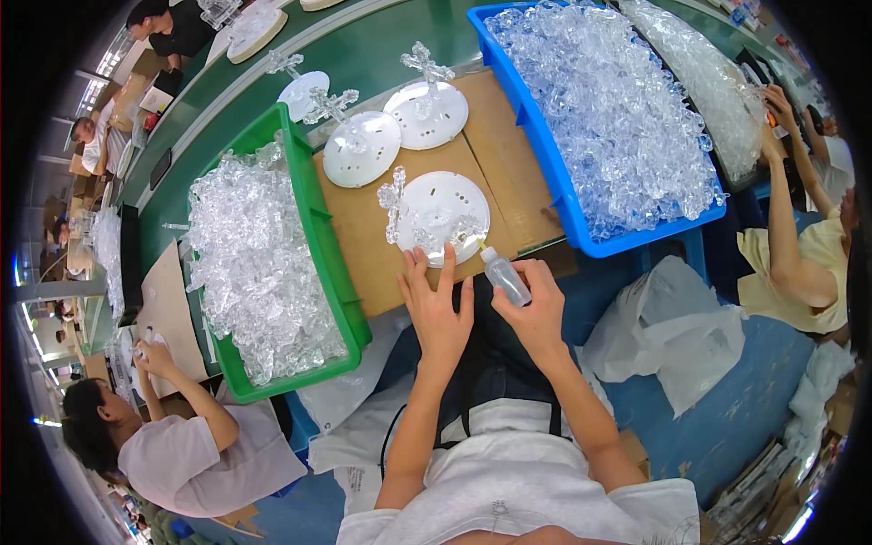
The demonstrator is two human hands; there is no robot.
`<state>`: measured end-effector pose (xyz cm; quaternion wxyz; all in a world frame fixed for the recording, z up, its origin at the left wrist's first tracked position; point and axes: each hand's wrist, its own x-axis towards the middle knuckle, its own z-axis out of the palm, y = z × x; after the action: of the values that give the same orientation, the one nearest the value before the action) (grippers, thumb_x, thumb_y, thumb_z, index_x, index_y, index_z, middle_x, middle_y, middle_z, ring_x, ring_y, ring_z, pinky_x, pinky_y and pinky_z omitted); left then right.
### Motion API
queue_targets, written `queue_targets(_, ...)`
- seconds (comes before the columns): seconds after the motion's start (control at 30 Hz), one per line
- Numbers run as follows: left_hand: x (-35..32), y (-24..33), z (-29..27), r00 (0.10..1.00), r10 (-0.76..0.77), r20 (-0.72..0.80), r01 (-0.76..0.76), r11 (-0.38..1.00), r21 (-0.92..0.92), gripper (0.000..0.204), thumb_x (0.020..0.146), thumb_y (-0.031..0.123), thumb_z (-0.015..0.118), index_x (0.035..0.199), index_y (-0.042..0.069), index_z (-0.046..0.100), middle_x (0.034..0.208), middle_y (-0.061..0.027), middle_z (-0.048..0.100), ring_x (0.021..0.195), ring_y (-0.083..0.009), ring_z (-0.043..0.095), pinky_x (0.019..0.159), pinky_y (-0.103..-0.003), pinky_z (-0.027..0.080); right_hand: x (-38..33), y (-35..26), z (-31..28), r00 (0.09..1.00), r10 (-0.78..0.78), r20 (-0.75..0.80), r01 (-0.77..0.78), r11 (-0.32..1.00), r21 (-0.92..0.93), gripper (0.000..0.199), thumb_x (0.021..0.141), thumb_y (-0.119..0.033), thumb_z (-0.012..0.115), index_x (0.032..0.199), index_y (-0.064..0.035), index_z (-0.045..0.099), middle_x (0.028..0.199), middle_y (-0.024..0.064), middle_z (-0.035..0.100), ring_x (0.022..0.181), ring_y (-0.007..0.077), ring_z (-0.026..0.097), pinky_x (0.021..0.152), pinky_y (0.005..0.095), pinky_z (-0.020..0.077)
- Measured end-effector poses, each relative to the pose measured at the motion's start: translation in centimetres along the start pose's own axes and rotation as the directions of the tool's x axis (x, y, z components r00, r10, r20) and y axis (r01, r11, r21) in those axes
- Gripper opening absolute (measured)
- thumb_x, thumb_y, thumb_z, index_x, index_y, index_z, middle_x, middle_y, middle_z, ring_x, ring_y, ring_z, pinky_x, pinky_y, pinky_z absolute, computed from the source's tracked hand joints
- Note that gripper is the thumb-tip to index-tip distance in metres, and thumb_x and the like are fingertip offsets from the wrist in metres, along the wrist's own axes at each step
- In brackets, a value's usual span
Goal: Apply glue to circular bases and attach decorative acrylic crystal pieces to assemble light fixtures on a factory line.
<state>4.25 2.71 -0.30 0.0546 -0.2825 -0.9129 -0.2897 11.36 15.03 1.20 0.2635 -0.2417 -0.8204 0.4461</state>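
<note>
My right hand (538, 300) is closed round a small clear squeeze bottle (507, 280) with a white cap, its thin tip touching or close to the near right rim of a round white disc (465, 194). My left hand (436, 304) has its fingers spread, the fingertips at the disc's near edge. Clear plastic pieces lie on this disc, and a clear branched piece (392, 202) stands at its left edge. Beyond it lie two more white discs (374, 163) (445, 127), each with a clear upright cross-like piece on it.
Left of the cardboard (363, 222) stands a green bin (304, 195) heaped with clear plastic parts. A blue bin (543, 159) of similar parts stands on the right. A crumpled plastic bag (668, 318) lies at lower right. Other people work at both sides.
</note>
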Motion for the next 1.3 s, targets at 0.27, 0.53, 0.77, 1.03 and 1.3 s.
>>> queue_targets(0.27,0.0,-0.1,0.2,1.0,0.006,-0.014,-0.006,1.0,0.009,0.053,0.088,0.024,0.06,0.137,0.013,0.045,0.138,-0.026,0.034,0.133,-0.0444,0.027,0.105,-0.06,0.022,-0.1,0.0,0.1,1.0,0.009,0.001,-0.009,1.0,0.013,0.026,0.068,-0.013,0.069,0.091,-0.005,0.057,0.081,0.0105,0.054,0.068,0.0295,0.057,0.059,0.0365,0.048)
queue_targets(0.53,0.0,-0.3,0.0,1.0,0.006,-0.013,-0.006,1.0,0.011,0.054,0.087,0.023,0.06,0.138,0.015,0.045,0.138,-0.0253,0.034,0.133,-0.0433,0.029,0.106,-0.06,0.022,-0.6,-0.3,-0.2,0.998,0.058,0.033,-0.06,0.997,0.051,0.026,0.069,-0.01,0.069,0.091,-0.0013,0.058,0.082,0.0101,0.056,0.07,0.0222,0.057,0.065,0.0307,0.0469)
queue_targets(0.77,0.1,-0.3,-0.3,1.0,0.006,0.009,-0.006,1.0,0.028,0.054,0.088,0.024,0.06,0.139,0.017,0.044,0.138,-0.0254,0.035,0.133,-0.0423,0.029,0.106,-0.06,0.021,-0.7,-0.3,0.1,0.995,0.063,0.075,-0.068,0.996,0.065,0.027,0.069,-0.01,0.069,0.092,-0.0009,0.058,0.083,0.0099,0.057,0.071,0.022,0.058,0.067,0.0299,0.0473)
queue_targets(1.03,0.1,-0.4,-0.1,1.0,0.016,-0.001,-0.016,0.999,0.043,0.055,0.088,0.024,0.06,0.139,0.017,0.044,0.137,-0.0258,0.035,0.132,-0.042,0.03,0.106,-0.06,0.02,-0.5,-0.4,0.2,0.998,0.035,0.05,-0.038,0.997,0.065,0.025,0.069,-0.013,0.069,0.09,-0.0045,0.058,0.082,0.0102,0.056,0.069,0.028,0.059,0.062,0.0345,0.0489)
queue_targets(1.3,0.2,0.7,0.1,1.0,-0.01,-0.003,0.01,0.999,0.052,0.053,0.088,0.02,0.057,0.138,0.011,0.043,0.138,-0.0262,0.036,0.132,-0.0421,0.031,0.106,-0.059,0.021,0.1,-0.2,-0.2,0.998,0.054,0.038,-0.057,0.994,0.088,0.024,0.069,-0.012,0.069,0.09,-0.0038,0.058,0.082,0.0104,0.056,0.069,0.0267,0.059,0.062,0.0337,0.0485)
